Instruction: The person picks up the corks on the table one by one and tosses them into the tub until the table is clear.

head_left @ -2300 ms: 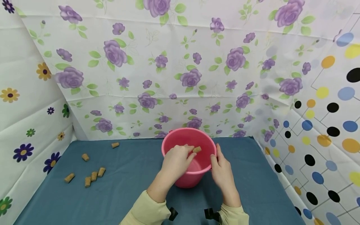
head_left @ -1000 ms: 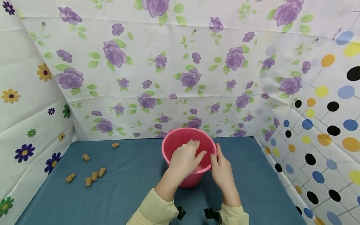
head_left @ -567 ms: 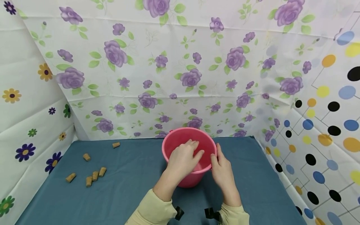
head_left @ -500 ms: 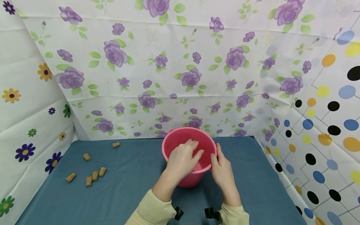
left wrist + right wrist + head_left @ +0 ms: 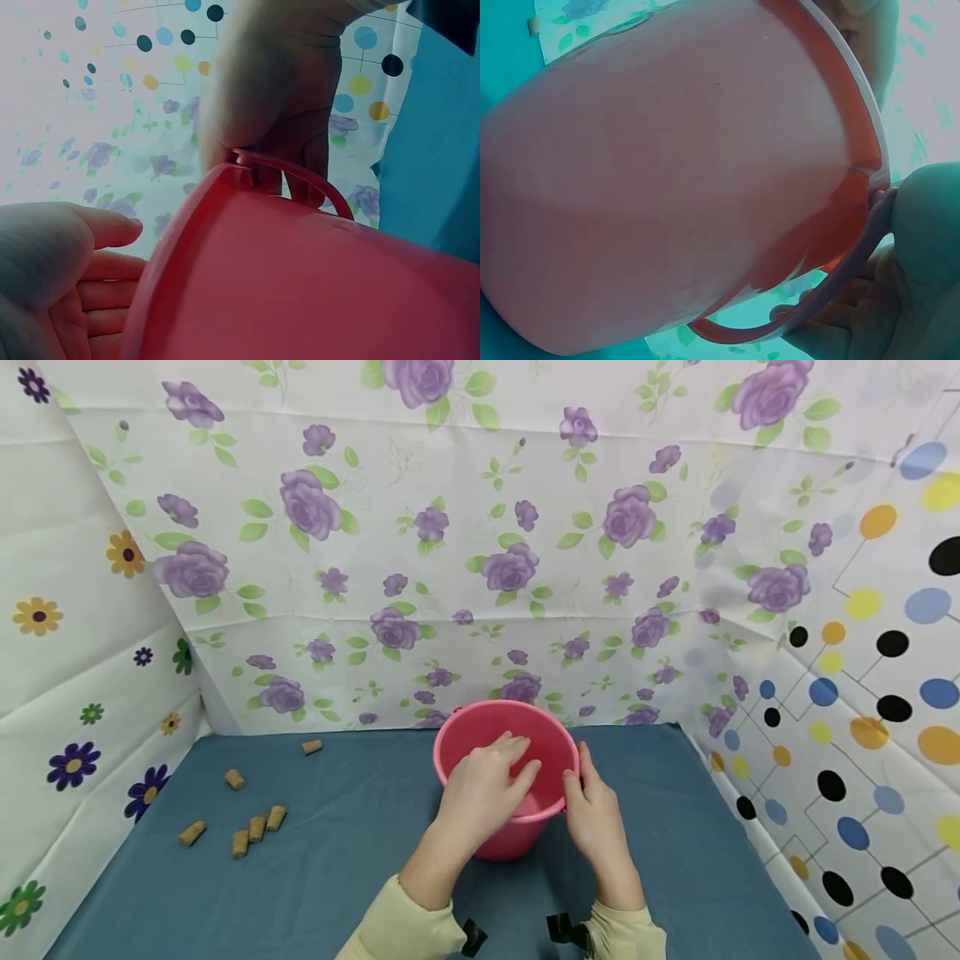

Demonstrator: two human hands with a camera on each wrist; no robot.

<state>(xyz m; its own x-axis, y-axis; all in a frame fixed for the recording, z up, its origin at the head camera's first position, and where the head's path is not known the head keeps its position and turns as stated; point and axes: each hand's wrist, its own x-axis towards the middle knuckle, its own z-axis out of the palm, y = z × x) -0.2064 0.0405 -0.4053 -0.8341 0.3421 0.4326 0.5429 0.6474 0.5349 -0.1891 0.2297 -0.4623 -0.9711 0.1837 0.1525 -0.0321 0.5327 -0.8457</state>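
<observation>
The blue-covered desk (image 5: 337, 893) carried the pink bucket (image 5: 504, 842) slightly right of its middle, mouth upward. The right hand (image 5: 596, 814) pinched the bucket's rim between thumb and fingers; that hold probably worked best firm yet gentle, since a tugged rim could have tipped so light-looking a bucket. The left hand (image 5: 483, 785) was at the mouth, its grip apart: thumb clear of nearly straight fingers, nothing visible in it. A wrist lifted clear of the near rim would have served well. Six corks (image 5: 257, 828) lay well apart from the bucket, on the left.
</observation>
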